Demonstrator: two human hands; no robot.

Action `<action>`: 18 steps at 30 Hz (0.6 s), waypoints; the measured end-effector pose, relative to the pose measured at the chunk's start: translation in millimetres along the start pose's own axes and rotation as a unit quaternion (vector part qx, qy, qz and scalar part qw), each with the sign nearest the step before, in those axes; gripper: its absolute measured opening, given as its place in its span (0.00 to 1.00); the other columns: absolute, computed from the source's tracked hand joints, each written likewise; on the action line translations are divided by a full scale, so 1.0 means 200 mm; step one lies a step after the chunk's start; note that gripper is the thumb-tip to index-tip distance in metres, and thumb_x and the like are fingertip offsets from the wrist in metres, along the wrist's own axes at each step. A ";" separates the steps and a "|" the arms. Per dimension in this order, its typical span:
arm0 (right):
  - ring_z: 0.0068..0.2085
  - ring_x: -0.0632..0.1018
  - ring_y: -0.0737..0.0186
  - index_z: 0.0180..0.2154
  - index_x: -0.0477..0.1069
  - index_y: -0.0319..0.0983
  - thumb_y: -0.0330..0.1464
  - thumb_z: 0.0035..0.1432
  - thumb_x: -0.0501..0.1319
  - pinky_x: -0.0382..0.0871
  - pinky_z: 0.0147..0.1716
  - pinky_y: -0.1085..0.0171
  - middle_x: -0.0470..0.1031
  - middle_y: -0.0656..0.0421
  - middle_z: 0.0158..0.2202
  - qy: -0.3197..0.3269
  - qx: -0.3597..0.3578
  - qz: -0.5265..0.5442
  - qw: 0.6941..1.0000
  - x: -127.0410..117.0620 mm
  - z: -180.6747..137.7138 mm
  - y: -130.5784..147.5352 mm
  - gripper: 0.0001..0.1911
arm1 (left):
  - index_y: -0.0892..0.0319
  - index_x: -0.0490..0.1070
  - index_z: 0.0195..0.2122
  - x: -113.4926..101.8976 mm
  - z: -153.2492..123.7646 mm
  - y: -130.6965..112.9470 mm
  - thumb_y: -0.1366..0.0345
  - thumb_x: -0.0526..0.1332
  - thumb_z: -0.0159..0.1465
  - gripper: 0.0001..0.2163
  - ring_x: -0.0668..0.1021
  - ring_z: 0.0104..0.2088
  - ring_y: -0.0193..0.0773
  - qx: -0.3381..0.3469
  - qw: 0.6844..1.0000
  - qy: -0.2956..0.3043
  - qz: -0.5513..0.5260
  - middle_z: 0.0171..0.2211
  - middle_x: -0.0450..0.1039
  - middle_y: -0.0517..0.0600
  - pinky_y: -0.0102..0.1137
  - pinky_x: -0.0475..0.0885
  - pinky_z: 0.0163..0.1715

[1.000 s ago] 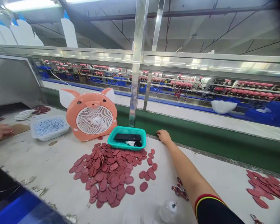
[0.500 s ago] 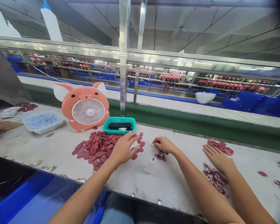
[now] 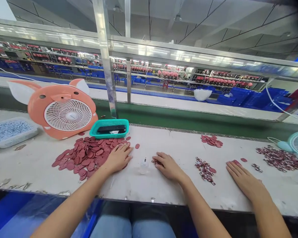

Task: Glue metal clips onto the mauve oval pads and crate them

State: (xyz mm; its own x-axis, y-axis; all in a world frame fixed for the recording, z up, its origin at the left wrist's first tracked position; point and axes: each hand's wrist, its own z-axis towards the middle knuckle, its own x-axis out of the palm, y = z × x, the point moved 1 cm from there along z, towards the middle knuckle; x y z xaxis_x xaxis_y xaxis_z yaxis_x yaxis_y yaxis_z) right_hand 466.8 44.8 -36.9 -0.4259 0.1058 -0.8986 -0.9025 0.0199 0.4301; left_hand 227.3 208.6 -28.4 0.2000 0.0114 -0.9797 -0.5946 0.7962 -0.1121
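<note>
My left hand [image 3: 118,158] lies palm down with fingers spread at the right edge of a heap of dark red oval discs [image 3: 89,153]. Stretched out over a few small shiny red-and-metal pieces [image 3: 156,162] is my right hand [image 3: 167,166], its palm partly hiding them. Nothing is seen gripped in either hand. Between the two hands a small whitish base with a dark upright pin [image 3: 144,162] stands on the table. One loose red disc [image 3: 137,146] lies beyond my left fingers.
A co-worker's hand [image 3: 245,180] rests on the table at right, near piles of metal-and-red pieces [image 3: 205,170] and more discs [image 3: 211,141]. Behind the heap stand a pig-shaped fan [image 3: 36,107] and a green basket [image 3: 95,132]; a white tray [image 3: 20,140] is at left.
The view has swung right. My left hand has come down flat beside the disc heap, gathering stray discs closer. My right hand has gone from pinched to spread over the small pieces. The co-worker's hand moved right.
</note>
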 end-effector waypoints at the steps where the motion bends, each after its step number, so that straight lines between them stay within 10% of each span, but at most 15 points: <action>1: 0.68 0.61 0.43 0.60 0.69 0.42 0.33 0.66 0.62 0.51 0.66 0.36 0.63 0.50 0.66 -0.004 0.017 0.002 1.000 0.00 -0.04 0.01 0.21 | 0.57 0.65 0.64 0.00 -0.04 0.00 0.58 0.58 0.71 0.22 0.64 0.67 0.54 -0.002 1.000 0.001 0.003 0.69 0.60 0.59 0.58 0.55 0.65; 7: 0.72 0.55 0.47 0.66 0.60 0.39 0.38 0.64 0.62 0.50 0.70 0.48 0.59 0.51 0.70 -0.030 0.069 0.029 0.997 0.09 -0.14 0.18 0.32 | 0.58 0.68 0.62 -0.03 -0.14 -0.04 0.59 0.55 0.72 0.19 0.64 0.67 0.52 -0.003 1.000 -0.017 0.010 0.68 0.62 0.59 0.56 0.53 0.66; 14: 0.72 0.53 0.44 0.69 0.54 0.36 0.39 0.61 0.63 0.38 0.71 0.40 0.58 0.48 0.70 -0.022 0.081 0.032 0.996 0.18 -0.05 0.35 0.39 | 0.58 0.72 0.56 -0.03 0.18 -0.16 0.61 0.62 0.69 0.16 0.71 0.61 0.52 0.019 0.998 -0.051 0.014 0.61 0.70 0.57 0.58 0.62 0.62; 18: 0.72 0.54 0.42 0.68 0.58 0.38 0.37 0.54 0.69 0.46 0.70 0.42 0.58 0.49 0.70 0.025 0.046 0.031 0.998 0.05 -0.06 0.29 0.43 | 0.60 0.74 0.51 0.00 0.20 -0.16 0.62 0.63 0.68 0.12 0.77 0.53 0.49 0.027 0.999 -0.033 0.024 0.54 0.75 0.55 0.53 0.71 0.55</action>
State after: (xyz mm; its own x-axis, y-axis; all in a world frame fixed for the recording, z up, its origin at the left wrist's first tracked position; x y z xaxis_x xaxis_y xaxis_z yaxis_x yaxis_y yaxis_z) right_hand 409.6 35.8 -21.0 -0.4855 0.0596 -0.8722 -0.8657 0.1058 0.4892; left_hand 276.4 207.6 -18.2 0.2250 0.0885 -0.9703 -0.5615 0.8256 -0.0549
